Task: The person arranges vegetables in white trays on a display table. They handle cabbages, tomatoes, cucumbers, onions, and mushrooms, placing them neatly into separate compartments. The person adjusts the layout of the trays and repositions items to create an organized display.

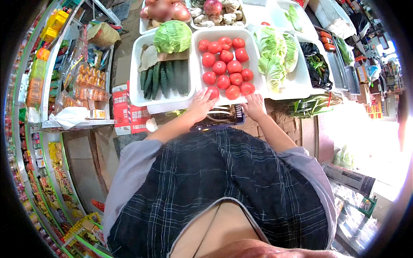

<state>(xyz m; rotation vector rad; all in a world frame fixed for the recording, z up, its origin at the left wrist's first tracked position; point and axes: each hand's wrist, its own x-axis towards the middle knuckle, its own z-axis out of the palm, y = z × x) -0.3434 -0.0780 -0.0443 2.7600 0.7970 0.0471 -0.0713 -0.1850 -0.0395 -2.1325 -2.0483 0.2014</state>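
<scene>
Before me is a white plastic tray (255, 58) with several red tomatoes (226, 56) in loose rows. My left hand (201, 104) lies over its front left corner, fingers spread along the rim beside the nearest tomato (213, 92). Whether those fingertips touch the tomato is unclear. At the front right corner, my right hand (256, 104) grips the rim with its fingers over the edge, close to another tomato (247, 88). To the left, a second white tray (135, 71) bears a green cabbage (173, 36) above dark cucumbers (161, 77).
Napa cabbages (274, 54) fill part of a tray on the right. Garlic bulbs (226, 14) and onions (180, 12) sit behind. A dark blue plastic crate (239, 120) stands below the front rim. Bundled leafy greens (309, 106) lie lower right; packaged-goods shelves (48, 167) line the left.
</scene>
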